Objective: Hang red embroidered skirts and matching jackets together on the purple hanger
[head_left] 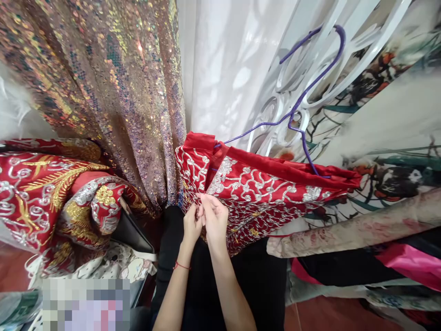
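Observation:
A red skirt (262,184) with silver embroidery and a plain red waistband hangs in front of me on a purple hanger (296,108). Its waistband parts at a slit near the left end. At the lower end of that slit my left hand (192,224) is closed, fingertips pinched on the embroidered cloth. Touching it from the right, my right hand (215,216) also has thumb and fingers pinched together at the same spot. The fingers hide the exact bit of the opening between them.
A white scrollwork metal rack (306,99) carries the hanger. A sequinned cloth (113,87) hangs at left, above a red-and-gold embroidered garment (82,197). Floral fabric (389,174) and a rolled cloth (344,225) are at right. A plastic bottle (20,305) lies lower left.

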{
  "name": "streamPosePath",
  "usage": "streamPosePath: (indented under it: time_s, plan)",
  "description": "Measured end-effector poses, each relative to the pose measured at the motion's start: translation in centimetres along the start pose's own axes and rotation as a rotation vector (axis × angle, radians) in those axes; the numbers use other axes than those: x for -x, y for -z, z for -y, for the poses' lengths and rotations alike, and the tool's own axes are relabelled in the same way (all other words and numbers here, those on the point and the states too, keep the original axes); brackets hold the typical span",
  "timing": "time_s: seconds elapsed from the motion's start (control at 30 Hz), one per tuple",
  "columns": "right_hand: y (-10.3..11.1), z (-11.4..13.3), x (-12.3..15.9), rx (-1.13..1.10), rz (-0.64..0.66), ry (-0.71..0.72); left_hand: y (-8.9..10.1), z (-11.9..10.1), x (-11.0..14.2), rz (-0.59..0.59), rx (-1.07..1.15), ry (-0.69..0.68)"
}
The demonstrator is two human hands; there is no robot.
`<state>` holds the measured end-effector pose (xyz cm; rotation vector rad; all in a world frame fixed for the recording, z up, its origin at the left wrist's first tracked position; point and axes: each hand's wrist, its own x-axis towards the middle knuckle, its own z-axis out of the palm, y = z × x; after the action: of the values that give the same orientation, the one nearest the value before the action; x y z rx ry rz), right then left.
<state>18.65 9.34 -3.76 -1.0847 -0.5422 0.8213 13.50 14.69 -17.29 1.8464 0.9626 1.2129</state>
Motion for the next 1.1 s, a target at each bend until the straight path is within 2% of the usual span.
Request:
streamPosePath:
  time_s: [0.27,0.53,0.77,0.93,1.1]
  plan:
    - [-1.0,1.7,-0.8,-0.033,-0.022,0.02,-0.3,0.6,-0.2,-0.005,0.025,0.016]
    - [-2.1,4.7,-1.8,0.02,-0.019,0.151,-0.4,0.6,0.4,-0.012,0.025,-0.002]
    - [-2.6,5.4,-2.6,-0.006,-0.04,0.205,-0.4,0.8,0.2,0.012,0.01,-0.03]
    - [-3.6,7.0,-3.3,-0.032,-0.057,0.272,-0.4,0.7,0.4,0.004,-0.029,-0.094]
    - [-4.2,8.0,-3.8,0.031,-0.069,0.365,-0.3,0.5,0.0,0.004,-0.059,-0.134]
